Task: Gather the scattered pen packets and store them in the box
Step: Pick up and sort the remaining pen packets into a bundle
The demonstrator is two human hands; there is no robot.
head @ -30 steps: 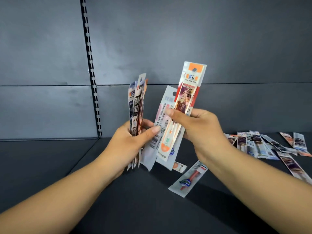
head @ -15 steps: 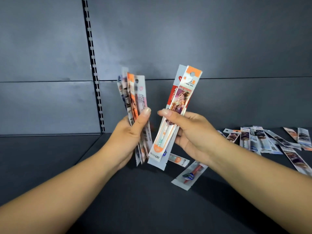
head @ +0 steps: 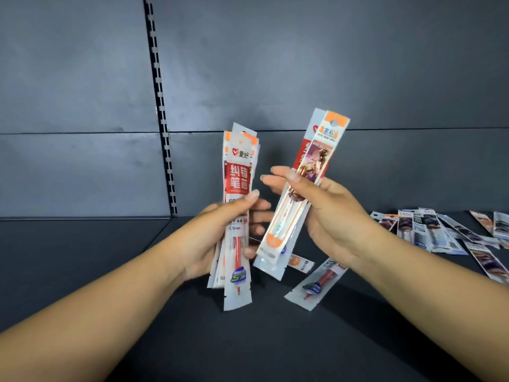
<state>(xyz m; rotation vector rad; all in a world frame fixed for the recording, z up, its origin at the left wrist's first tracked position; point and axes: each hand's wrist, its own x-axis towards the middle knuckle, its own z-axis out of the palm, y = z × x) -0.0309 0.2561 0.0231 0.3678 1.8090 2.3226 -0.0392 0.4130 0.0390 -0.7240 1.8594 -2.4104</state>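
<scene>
Stack of pen packets [head: 237, 216]: several long, flat packets held upright above the shelf [head: 82, 257]; front one white with a red label block and a red pen inside; lower ends fanned slightly.

Second bundle [head: 297, 199]: two or three packets, tilted with tops to the right, just right of the upright stack and apart from it; front one has an orange top and a printed figure.

Single packet [head: 316, 285]: flat on the shelf below the tilted bundle, red pen inside. A smaller one [head: 300, 264] lies beside it.

Scattered packets [head: 440, 232]: loose on the shelf, well to the right of the stack, overlapping at mixed angles.
</scene>
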